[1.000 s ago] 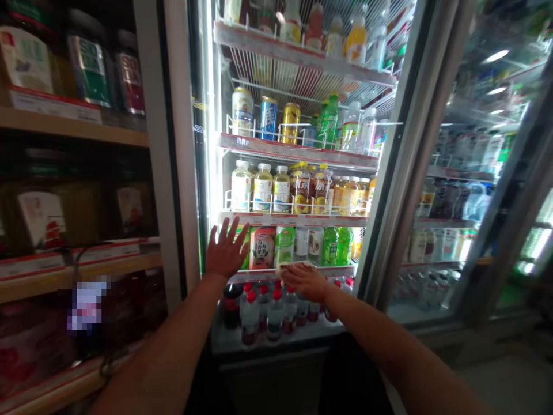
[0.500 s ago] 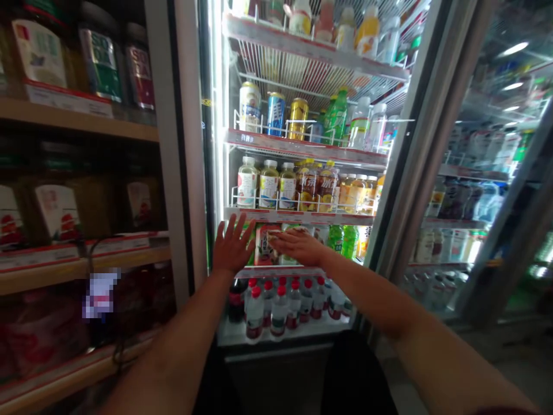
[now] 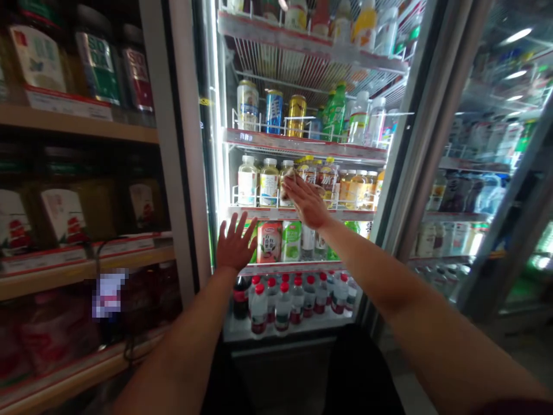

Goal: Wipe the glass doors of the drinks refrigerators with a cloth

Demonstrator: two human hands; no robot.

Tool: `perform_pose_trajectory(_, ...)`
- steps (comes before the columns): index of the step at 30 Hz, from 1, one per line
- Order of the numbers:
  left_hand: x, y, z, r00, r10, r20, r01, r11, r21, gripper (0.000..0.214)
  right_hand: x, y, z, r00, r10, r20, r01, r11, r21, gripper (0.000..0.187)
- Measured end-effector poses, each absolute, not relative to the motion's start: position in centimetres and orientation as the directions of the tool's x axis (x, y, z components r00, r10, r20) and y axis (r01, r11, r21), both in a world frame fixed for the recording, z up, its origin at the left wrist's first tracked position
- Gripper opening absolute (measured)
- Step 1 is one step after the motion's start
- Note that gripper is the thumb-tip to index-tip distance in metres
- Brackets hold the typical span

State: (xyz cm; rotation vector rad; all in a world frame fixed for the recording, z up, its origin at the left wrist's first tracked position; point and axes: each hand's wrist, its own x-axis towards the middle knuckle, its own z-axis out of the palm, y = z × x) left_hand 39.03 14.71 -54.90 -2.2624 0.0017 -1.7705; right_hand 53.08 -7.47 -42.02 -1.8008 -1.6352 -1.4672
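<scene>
In the head view, my left hand (image 3: pixel 235 245) is spread out with its fingers apart, seemingly flat on the glass door (image 3: pixel 391 173) of a lit drinks cooler. Under the fingers of my right hand (image 3: pixel 310 202) is a crumpled pale-brown cloth (image 3: pixel 288 183), which looks pressed to the same glass. Behind that cloth stand a capped tea bottle and brown bottles with yellow caps (image 3: pixel 329 178). Between and below the two hands, a red drink carton (image 3: pixel 269 242) and a green one (image 3: pixel 291 241) show on the lower shelf.
Bottles with red caps (image 3: pixel 283 308) stand at the cooler's bottom, and cans (image 3: pixel 273 112) fill part of a higher shelf. To the left are shelves of dark bottles (image 3: pixel 97 55) and a blurred-out patch (image 3: pixel 108 293). Another cooler (image 3: pixel 462 202) stands right.
My right hand has moved up with the cloth, from the carton shelf to the tea bottle shelf. My left hand stays spread in nearly the same place.
</scene>
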Motion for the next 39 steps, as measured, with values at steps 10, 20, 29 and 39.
perform_pose_trajectory(10,39.4,8.4,-52.3,0.123,-0.249,0.961,-0.145,-0.962,-0.231,0.067,50.4,-4.2,-45.9,-0.053,0.461,0.886,0.954,-0.237,0.181,0.063)
perform_pose_trajectory(20,44.5,2.9,-46.7,0.327,0.024,0.945,-0.101,-0.993,0.060,0.064,51.2,-7.6,-44.1,-0.021,0.410,0.912,1.000,-0.001,0.024,0.063)
perform_pose_trajectory(29,44.4,2.6,-41.7,0.292,-0.011,0.956,-0.014,-1.000,-0.007,0.059,58.8,-16.5,-45.1,0.195,0.051,0.979,0.711,-0.695,-0.106,0.052)
perform_pose_trajectory(39,45.8,4.5,-33.3,0.243,-0.305,0.921,-0.077,-0.952,-0.295,0.053,60.1,-17.1,-46.4,0.182,-0.075,0.980,0.637,-0.751,-0.175,0.055)
